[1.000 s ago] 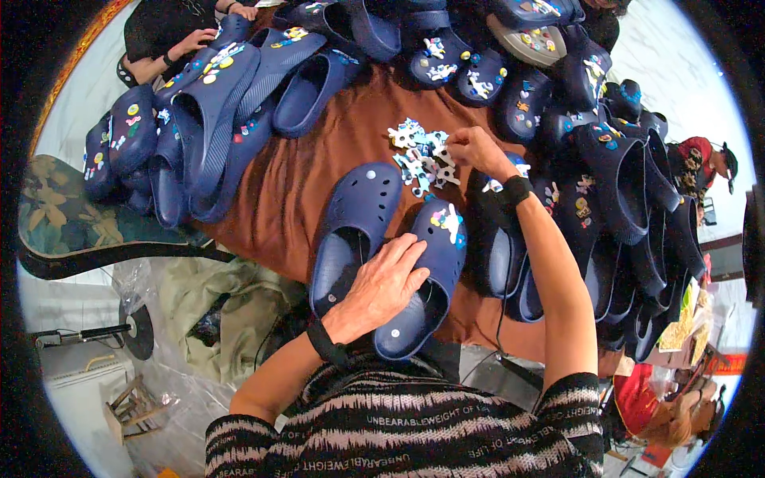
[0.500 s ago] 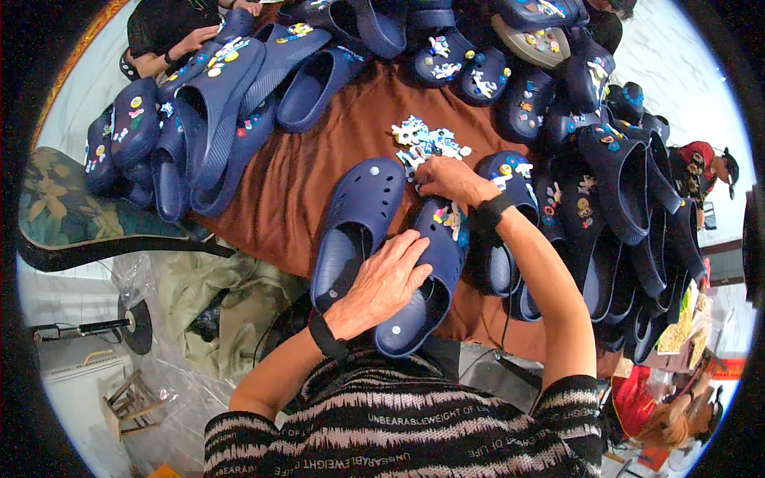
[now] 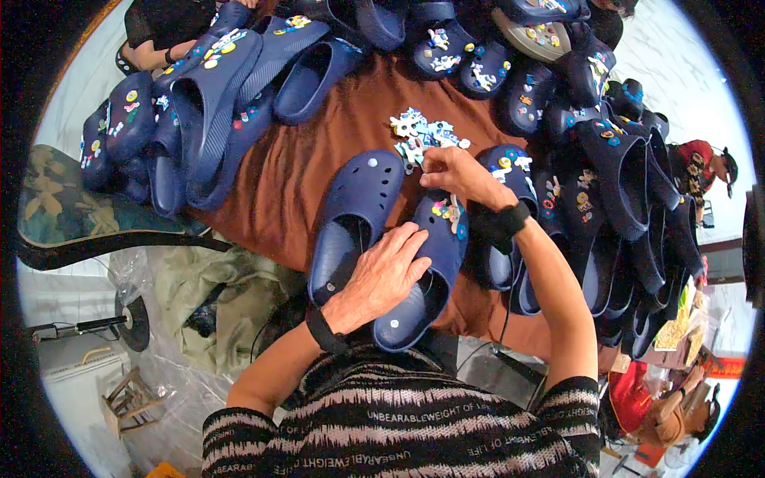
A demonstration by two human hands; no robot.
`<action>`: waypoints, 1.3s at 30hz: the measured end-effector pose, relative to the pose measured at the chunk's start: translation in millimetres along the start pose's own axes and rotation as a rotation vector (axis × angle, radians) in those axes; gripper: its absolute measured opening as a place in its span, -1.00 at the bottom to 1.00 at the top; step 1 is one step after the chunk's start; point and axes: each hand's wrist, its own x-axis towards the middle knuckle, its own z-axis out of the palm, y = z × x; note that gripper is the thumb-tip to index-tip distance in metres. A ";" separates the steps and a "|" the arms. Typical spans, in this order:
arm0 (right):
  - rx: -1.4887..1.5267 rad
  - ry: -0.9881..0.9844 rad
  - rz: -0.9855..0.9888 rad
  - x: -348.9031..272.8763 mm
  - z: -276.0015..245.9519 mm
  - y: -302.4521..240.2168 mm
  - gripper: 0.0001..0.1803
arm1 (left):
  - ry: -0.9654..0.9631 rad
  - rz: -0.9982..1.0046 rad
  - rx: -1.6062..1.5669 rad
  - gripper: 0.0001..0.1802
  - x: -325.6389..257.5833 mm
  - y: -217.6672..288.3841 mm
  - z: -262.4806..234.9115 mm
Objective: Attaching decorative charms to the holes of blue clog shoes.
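My left hand [image 3: 381, 272] lies with its fingers stretched out flat across the upper of a navy blue clog [image 3: 405, 312]. Colourful shoe charms [image 3: 451, 215] decorate that clog near its toe. Over the toe end hovers my right hand [image 3: 462, 178], thumb and fingers pinched together; whatever is between them is hidden. Just beyond those fingertips is a small heap of white and blue charms [image 3: 424, 137] on brown cloth. Left of the decorated clog lies a matching clog [image 3: 356, 199] with one white round charm at its toe and several bare holes.
Brown cloth [image 3: 351, 111] covers the table. Decorated navy clogs [image 3: 211, 103] crowd the left, more clogs [image 3: 586, 199] are stacked at right, and a grey clog [image 3: 542, 41] sits at the back. Another person's arm [image 3: 151, 54] shows at far left. A floral-patterned chair [image 3: 72, 199] stands at left.
My right hand has drawn back slightly from the charm heap, toward the clog's toe, with its fingers now curled together. My left hand stays on the clog. The view has shifted a little.
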 end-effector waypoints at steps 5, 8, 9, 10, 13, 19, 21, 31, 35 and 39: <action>0.112 0.110 0.025 -49.3 20.0 -48.7 -0.82 | 0.009 -0.011 0.015 -0.53 -1.5 -2.9 1.6; -0.161 0.240 -0.146 -70.7 38.5 -42.9 -0.83 | 0.008 0.003 0.030 -0.52 -0.8 -2.0 3.2; -0.160 0.239 -0.144 -73.7 41.9 -44.8 -0.83 | 0.016 0.010 0.043 -0.52 -1.2 -2.6 3.1; -0.223 0.252 -0.151 -75.8 44.6 -46.2 -0.83 | 0.015 0.009 0.042 -0.52 -1.3 -2.9 2.9; -0.274 0.287 -0.166 -79.5 46.8 -46.5 -0.85 | 0.004 0.013 0.023 -0.52 0.7 -1.6 1.8; -0.364 0.229 -0.207 -81.4 43.3 -45.3 -0.81 | -0.004 -0.017 0.014 -0.52 -1.3 -1.8 0.9; -0.382 0.244 -0.245 -86.4 41.9 -44.4 -0.73 | 0.000 0.001 0.003 -0.52 -0.3 -0.9 0.4; -0.391 0.200 -0.160 -96.8 44.2 -49.7 -0.65 | -0.003 -0.003 0.010 -0.52 1.2 -1.2 1.9; -0.418 0.260 -0.197 -102.8 53.4 -49.4 -0.66 | -0.007 -0.005 0.038 -0.52 -0.6 -0.9 3.1; -0.280 0.386 -0.259 -100.1 56.1 -36.7 -0.73 | -0.016 -0.009 0.023 -0.52 0.7 -0.1 0.9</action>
